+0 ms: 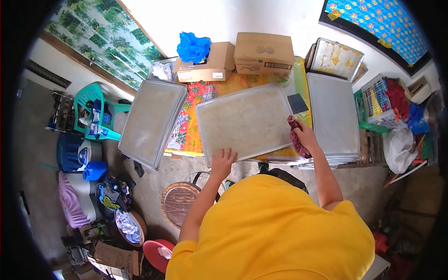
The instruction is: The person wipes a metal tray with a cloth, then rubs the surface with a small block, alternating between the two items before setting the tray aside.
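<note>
A large metal tray (247, 121) lies at a slant on the table with the colourful cover (184, 123). My left hand (224, 157) rests on the tray's near left corner with its fingers spread. At the tray's right edge, my right hand (303, 134) grips a dark red patterned cloth (297, 140), part of which hangs below the fingers. To the left leans a stack of similar trays (151, 121). Another tray stack (332, 114) stands on the right. A small dark flat piece (297, 103) lies just beyond the tray's right edge.
Two cardboard boxes (263, 53) stand at the back, one with a blue plastic bag (192, 47). A stained tray (337, 58) leans behind the right stack. A green chair (91, 95) is at left, a round stool (179, 204) below the table, a crate (375, 102) at right.
</note>
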`<state>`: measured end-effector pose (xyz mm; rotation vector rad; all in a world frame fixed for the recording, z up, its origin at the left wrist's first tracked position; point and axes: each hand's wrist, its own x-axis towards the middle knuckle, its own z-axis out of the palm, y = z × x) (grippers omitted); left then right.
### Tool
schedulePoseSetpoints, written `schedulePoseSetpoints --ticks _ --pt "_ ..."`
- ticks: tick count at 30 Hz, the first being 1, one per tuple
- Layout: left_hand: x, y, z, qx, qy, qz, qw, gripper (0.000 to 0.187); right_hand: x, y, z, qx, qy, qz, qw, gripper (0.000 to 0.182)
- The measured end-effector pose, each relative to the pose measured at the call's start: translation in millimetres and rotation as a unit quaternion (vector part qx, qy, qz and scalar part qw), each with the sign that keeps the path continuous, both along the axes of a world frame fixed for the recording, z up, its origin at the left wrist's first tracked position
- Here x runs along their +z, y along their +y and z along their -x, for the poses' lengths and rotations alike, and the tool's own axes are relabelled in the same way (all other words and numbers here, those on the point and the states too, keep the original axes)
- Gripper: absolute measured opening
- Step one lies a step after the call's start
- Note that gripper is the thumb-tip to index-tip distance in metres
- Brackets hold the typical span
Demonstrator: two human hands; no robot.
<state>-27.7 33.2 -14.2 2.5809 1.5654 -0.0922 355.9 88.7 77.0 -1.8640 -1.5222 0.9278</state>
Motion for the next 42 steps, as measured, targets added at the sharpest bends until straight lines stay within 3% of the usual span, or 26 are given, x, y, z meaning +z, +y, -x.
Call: schedulePoseSetpoints --ticks 4,6,7,10,12,15,18,20,21,23,24,26,28,31,33,35,38,41,42 --pt "22.8 7.7 4.7 -0.019 -0.004 -0.025 0.999 0.054 5.2 2.8 -12.2 -0.070 0.070 -0.100 0.990 0.044" --pt "65.0 10.9 2.8 -0.007 -0.026 -0.015 1.000 0.054 9.3 5.4 -25.1 -0.129 0.132 -0.175 0.967 0.043" --pt "85.0 16.3 3.6 -0.016 -0.057 -0.087 0.994 0.051 21.6 6.4 -28.6 -0.165 0.164 -0.208 0.950 0.043" --pt "179.4 40.9 2.6 0.091 -0.124 -0.008 0.988 0.044 46.9 12.8 -36.0 -0.231 0.256 -0.275 0.897 0.044" --pt "221.4 61.1 8.1 0.092 -0.202 -0.108 0.969 0.036 50.9 22.3 -37.6 -0.259 0.267 -0.324 0.870 0.044" --pt "274.6 92.9 8.1 0.171 -0.132 -0.027 0.976 0.032 62.0 38.7 -12.3 -0.236 0.225 -0.343 0.881 0.045" --pt "271.0 117.7 10.1 0.157 -0.175 -0.097 0.967 0.035 55.8 58.7 32.3 -0.161 0.108 -0.425 0.884 0.046" --pt "282.8 122.5 -10.7 0.139 -0.220 -0.126 0.957 0.032 60.5 60.9 83.4 -0.098 0.116 -0.414 0.898 0.046" --pt "286.3 127.1 -23.4 0.139 -0.223 -0.129 0.956 0.034 69.9 61.0 110.6 -0.057 0.044 -0.438 0.896 0.047" --pt "287.0 140.1 -35.6 0.147 -0.209 -0.132 0.958 0.043 65.6 67.1 165.6 0.023 -0.057 -0.496 0.866 0.053" --pt "282.1 148.5 -39.5 0.156 -0.192 -0.133 0.960 0.049 61.8 71.6 194.1 0.058 -0.026 -0.517 0.854 0.052" --pt "275.7 159.2 -45.5 0.174 -0.171 -0.134 0.961 0.058 42.9 94.2 236.6 0.040 -0.128 -0.578 0.805 0.048" --pt "272.4 164.9 -40.6 0.196 -0.162 -0.137 0.957 0.062 41.6 119.6 249.8 -0.034 -0.110 -0.574 0.811 0.045" --pt "266.0 170.0 -38.0 0.171 -0.154 -0.179 0.956 0.052 54.8 164.7 229.3 -0.185 -0.016 -0.528 0.829 0.045" --pt "261.0 172.3 -39.1 0.157 -0.162 -0.217 0.950 0.045 63.7 195.5 197.1 -0.297 0.023 -0.541 0.787 0.047" --pt "251.6 175.9 -35.1 0.134 -0.165 -0.273 0.938 0.038 47.5 221.6 161.7 -0.378 0.033 -0.499 0.779 0.046" --pt "253.6 183.1 -33.4 0.131 -0.174 -0.271 0.938 0.034 1.0 222.9 134.3 -0.457 0.146 -0.313 0.820 0.046" --pt "250.5 189.1 -31.6 0.129 -0.160 -0.283 0.937 0.034 -46.4 206.1 154.3 -0.564 0.181 -0.191 0.783 0.045" --pt "249.2 190.5 -31.4 0.131 -0.153 -0.285 0.937 0.034 -62.7 196.5 166.6 -0.558 0.166 -0.148 0.799 0.046"
